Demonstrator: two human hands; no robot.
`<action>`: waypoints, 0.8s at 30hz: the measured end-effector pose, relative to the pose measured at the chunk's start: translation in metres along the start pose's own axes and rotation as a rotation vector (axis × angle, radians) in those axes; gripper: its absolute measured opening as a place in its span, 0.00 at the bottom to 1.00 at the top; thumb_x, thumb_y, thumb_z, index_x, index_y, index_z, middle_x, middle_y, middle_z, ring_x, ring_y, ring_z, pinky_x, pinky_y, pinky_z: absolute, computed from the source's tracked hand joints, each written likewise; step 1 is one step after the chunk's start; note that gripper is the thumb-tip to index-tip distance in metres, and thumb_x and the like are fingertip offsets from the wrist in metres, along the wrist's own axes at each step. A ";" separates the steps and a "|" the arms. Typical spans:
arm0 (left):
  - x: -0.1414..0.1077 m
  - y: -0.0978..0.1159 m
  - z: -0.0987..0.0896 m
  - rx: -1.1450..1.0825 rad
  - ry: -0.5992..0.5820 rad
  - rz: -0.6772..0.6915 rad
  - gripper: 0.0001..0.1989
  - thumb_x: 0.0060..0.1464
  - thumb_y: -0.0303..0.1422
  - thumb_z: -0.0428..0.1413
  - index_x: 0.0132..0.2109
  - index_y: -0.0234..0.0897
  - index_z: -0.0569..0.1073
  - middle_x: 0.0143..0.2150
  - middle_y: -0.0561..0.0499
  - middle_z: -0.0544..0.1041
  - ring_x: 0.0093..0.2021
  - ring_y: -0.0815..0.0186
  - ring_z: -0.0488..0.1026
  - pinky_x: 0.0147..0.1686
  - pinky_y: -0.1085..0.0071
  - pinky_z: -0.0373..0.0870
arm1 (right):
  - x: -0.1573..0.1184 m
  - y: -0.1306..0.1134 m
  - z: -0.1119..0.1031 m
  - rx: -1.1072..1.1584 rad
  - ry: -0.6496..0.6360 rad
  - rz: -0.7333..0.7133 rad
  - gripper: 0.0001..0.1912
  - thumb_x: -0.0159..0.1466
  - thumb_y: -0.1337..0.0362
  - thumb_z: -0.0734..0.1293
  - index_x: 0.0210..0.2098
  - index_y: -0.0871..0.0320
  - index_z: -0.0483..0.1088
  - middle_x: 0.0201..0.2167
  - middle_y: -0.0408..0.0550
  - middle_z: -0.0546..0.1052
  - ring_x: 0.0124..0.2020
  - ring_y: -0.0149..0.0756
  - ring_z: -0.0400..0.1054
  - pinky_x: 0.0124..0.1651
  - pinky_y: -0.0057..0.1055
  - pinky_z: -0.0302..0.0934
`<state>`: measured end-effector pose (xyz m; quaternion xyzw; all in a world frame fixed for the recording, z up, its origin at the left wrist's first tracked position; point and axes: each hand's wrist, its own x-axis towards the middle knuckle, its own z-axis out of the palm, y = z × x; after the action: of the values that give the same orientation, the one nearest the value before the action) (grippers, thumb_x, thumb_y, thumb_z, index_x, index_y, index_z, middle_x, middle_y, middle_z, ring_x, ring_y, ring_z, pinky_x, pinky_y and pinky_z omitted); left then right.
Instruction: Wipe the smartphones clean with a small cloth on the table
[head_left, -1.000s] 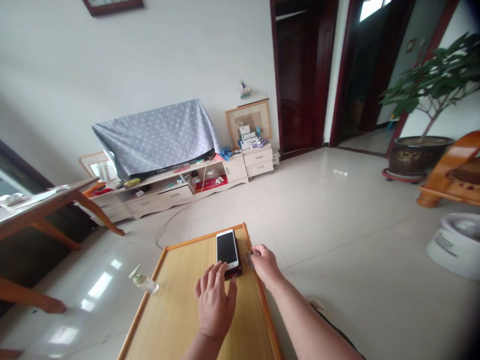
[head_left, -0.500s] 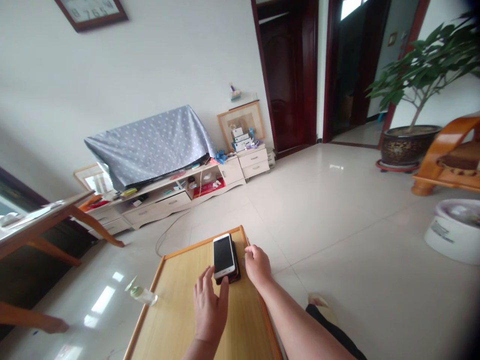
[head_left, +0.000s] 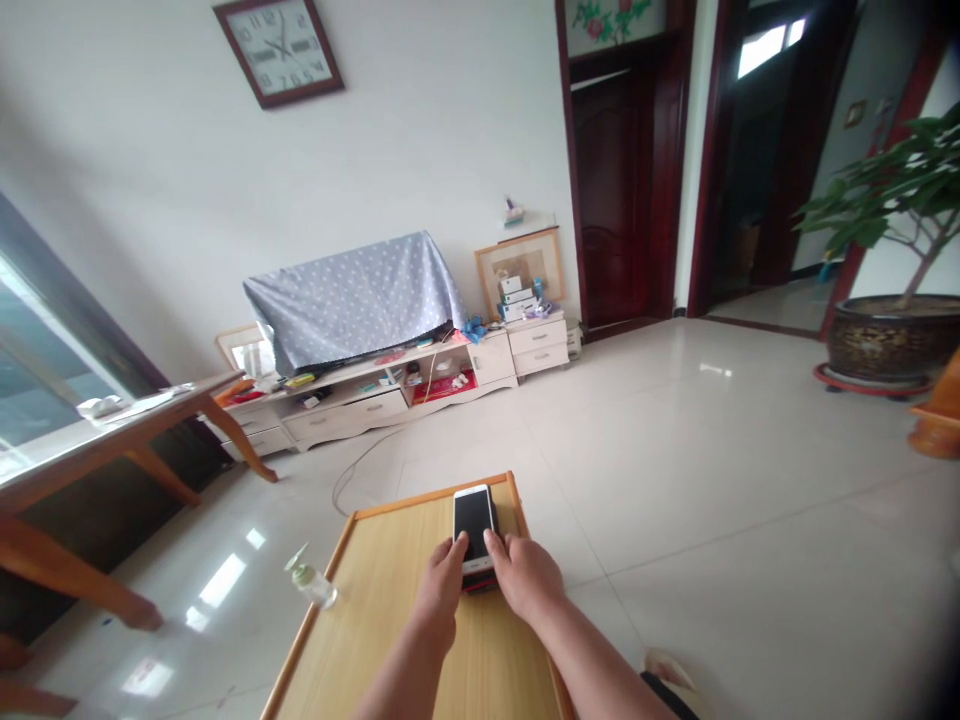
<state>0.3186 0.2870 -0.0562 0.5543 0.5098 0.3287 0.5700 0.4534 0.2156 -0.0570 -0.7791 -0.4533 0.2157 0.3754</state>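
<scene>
A white phone with a dark screen lies face up over a darker flat item near the far right corner of the wooden table. My left hand grips the phone's lower left side, thumb at the edge of the screen. On the opposite side, my right hand holds the lower right edge, its thumb also by the screen. The fingers under the phone are hidden.
A clear pump bottle with a green top stands at the table's left edge. Beyond are a low white cabinet with a cloth-covered object, a wooden side table at left and a potted plant at right.
Both hands have closed in on the phone and now hold its two sides. My right hand has come over from the table's right edge. The view has shifted up and left.
</scene>
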 end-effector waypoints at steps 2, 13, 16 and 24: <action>0.001 0.000 0.002 -0.008 -0.031 -0.003 0.31 0.46 0.60 0.61 0.41 0.35 0.76 0.35 0.48 0.80 0.37 0.58 0.77 0.41 0.64 0.71 | 0.000 -0.003 0.004 -0.050 -0.019 -0.009 0.37 0.73 0.40 0.49 0.34 0.56 0.79 0.33 0.59 0.82 0.37 0.48 0.78 0.39 0.37 0.63; -0.026 -0.015 -0.016 -0.021 0.145 -0.036 0.29 0.49 0.55 0.60 0.49 0.38 0.76 0.42 0.43 0.82 0.48 0.51 0.78 0.50 0.59 0.70 | -0.025 -0.017 0.023 -0.137 -0.161 -0.087 0.37 0.74 0.43 0.45 0.38 0.55 0.79 0.36 0.61 0.83 0.41 0.51 0.79 0.40 0.39 0.64; -0.047 -0.025 -0.034 -0.046 0.186 -0.035 0.30 0.49 0.55 0.60 0.52 0.38 0.75 0.45 0.42 0.82 0.49 0.50 0.78 0.51 0.59 0.70 | -0.045 -0.024 0.034 -0.126 -0.200 -0.112 0.37 0.74 0.43 0.44 0.37 0.55 0.77 0.36 0.60 0.83 0.40 0.52 0.79 0.38 0.38 0.62; -0.104 -0.046 -0.099 -0.106 0.240 0.006 0.32 0.51 0.56 0.59 0.53 0.37 0.73 0.47 0.43 0.82 0.49 0.52 0.78 0.49 0.61 0.72 | -0.103 -0.057 0.070 0.003 -0.306 -0.163 0.35 0.73 0.39 0.47 0.37 0.54 0.76 0.35 0.56 0.83 0.38 0.47 0.79 0.37 0.33 0.62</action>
<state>0.1890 0.2109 -0.0649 0.4816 0.5547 0.4208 0.5323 0.3241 0.1705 -0.0566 -0.6974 -0.5664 0.3013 0.3195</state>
